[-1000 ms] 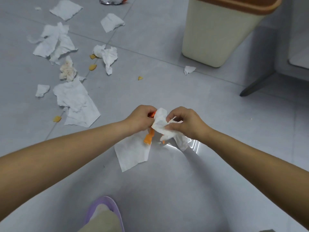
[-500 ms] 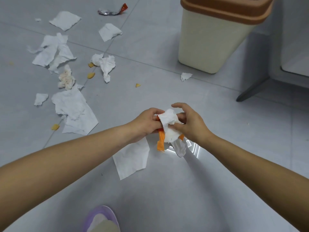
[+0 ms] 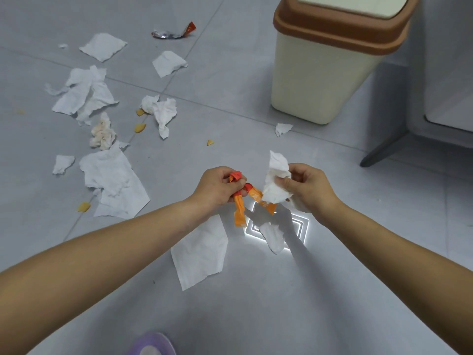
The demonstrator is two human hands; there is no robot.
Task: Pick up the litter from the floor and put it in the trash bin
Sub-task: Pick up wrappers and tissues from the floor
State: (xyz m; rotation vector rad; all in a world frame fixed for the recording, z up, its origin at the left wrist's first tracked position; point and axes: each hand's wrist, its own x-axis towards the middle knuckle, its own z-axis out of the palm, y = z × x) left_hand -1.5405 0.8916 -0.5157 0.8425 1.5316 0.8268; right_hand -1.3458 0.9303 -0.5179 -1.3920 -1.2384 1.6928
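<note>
Hands joined a moment ago now parted: my left hand [image 3: 217,185] pinches the orange wrapper [image 3: 239,213], my right hand [image 3: 307,188] grips the crumpled tissue [image 3: 276,181], both lifted off the floor [image 3: 345,265], ready, I judge, for the trash bin [image 3: 320,80] at its far edge.

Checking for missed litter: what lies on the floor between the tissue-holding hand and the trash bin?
In the head view, one small tissue scrap lies near the trash bin; the rest is bare tile.

Grey glossy tile floor [image 3: 230,80], square light glare [image 3: 303,228] on it. Up-right of glare: dark furniture leg [image 3: 384,149], pale cabinet panel [image 3: 450,73].
</note>
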